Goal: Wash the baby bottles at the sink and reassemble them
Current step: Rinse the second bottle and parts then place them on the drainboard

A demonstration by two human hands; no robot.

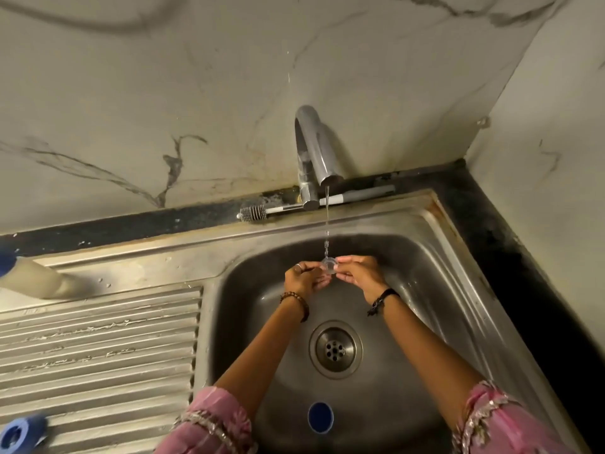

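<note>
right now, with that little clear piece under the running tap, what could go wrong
1. The small clear piece is only pinched between the left hand and right hand; wet, it could slip and drop toward the open drain.
2. The water stream hits it directly, so splashing over the sink rim seems likely.
3. The blue cap lies in the basin below the arms, where runoff may reach it.

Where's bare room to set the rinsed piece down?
Ribbed drainboard is bare between the bottle lying at its top-left and the blue ring at its near-left corner. Basin floor right of the drain is free. Crowded: the back ledge, with brush and tap.
</note>
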